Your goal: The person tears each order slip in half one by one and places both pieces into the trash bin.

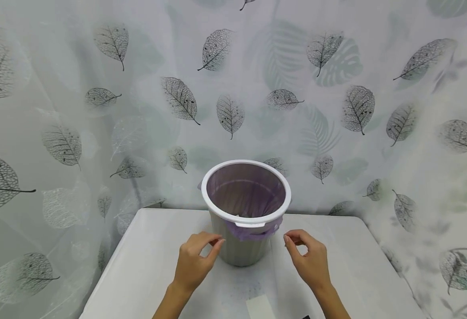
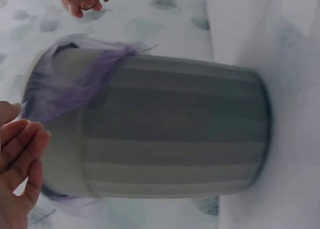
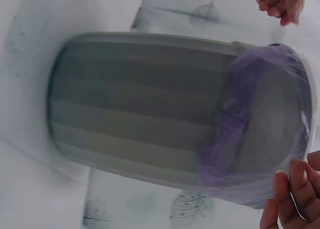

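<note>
A grey ribbed trash bin [image 1: 239,248] with a white rim stands upright on the white table. A thin purple trash bag [image 1: 253,232] lines it, folded over the rim; its loose edge [image 2: 75,89] hangs down the outside, bunched into a darker fold [image 3: 232,131] in the right wrist view. My left hand [image 1: 196,259] hovers at the bin's near left, fingers loosely bent toward the thumb, nothing seen between them. On the near right my right hand [image 1: 308,259] is held the same way, also holding nothing visible. Both hands stay just below rim height.
The white table [image 1: 157,248] reaches back to a curtain [image 1: 233,88] printed with leaves, which also runs along both sides. A pale rectangular strip [image 1: 260,306] lies at the table's near edge. Right of it, a small dark object [image 1: 306,317] pokes into view.
</note>
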`<action>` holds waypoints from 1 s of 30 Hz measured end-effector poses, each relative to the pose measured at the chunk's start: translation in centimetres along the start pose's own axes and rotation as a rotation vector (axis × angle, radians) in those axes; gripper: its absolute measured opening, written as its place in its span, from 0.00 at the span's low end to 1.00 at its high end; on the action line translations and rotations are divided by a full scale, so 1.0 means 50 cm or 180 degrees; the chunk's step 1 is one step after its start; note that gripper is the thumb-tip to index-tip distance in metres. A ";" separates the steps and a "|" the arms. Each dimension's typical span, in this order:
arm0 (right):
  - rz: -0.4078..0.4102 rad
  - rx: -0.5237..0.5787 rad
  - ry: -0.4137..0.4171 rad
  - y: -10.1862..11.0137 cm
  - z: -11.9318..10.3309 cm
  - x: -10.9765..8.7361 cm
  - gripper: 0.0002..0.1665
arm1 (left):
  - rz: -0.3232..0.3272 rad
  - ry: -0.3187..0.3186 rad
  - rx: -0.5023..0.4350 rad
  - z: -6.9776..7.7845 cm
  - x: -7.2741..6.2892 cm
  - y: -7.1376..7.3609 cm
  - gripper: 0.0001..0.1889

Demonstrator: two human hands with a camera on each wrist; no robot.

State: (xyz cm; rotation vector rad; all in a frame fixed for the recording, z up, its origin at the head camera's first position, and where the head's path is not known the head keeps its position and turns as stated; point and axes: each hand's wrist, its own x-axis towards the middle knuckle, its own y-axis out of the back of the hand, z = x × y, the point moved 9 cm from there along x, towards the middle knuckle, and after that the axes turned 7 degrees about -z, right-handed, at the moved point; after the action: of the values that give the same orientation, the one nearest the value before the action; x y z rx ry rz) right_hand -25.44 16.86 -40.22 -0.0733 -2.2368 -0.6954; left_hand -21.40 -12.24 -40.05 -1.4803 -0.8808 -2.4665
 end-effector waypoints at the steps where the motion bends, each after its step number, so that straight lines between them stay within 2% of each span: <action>1: -0.0040 0.0002 -0.0068 -0.006 0.007 -0.011 0.12 | -0.0058 0.0050 -0.0022 -0.003 -0.012 -0.009 0.03; 6: -0.0277 -0.0011 -0.0418 -0.043 0.040 -0.069 0.12 | -0.0329 0.0256 -0.0141 -0.011 -0.069 -0.058 0.05; 11: -0.0589 -0.0059 -0.0738 -0.077 0.069 -0.120 0.13 | -0.0754 0.0553 -0.0368 -0.023 -0.130 -0.116 0.03; 14: -0.0814 -0.0091 -0.0986 -0.092 0.090 -0.144 0.12 | -0.1005 0.0765 -0.0451 -0.032 -0.164 -0.148 0.03; 18: -0.1225 -0.0130 -0.1330 -0.117 0.121 -0.177 0.06 | -0.1309 0.0974 -0.0474 -0.041 -0.202 -0.183 0.04; 21: -0.1561 -0.0154 -0.1415 -0.137 0.135 -0.203 0.06 | -0.1569 0.1138 -0.0467 -0.051 -0.228 -0.205 0.06; 26: -0.2071 -0.0225 -0.1359 -0.164 0.154 -0.241 0.14 | -0.1946 0.1423 -0.0421 -0.070 -0.276 -0.241 0.10; 30: -0.2465 -0.0218 -0.1670 -0.187 0.172 -0.279 0.19 | -0.2240 0.1629 -0.0409 -0.084 -0.313 -0.276 0.10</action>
State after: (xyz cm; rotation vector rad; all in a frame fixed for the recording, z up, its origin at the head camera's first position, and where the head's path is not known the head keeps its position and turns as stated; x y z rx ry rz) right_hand -23.93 15.51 -58.99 0.6833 -2.7417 -1.2729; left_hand -22.10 -6.00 -60.40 -0.5198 -1.2938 -3.2067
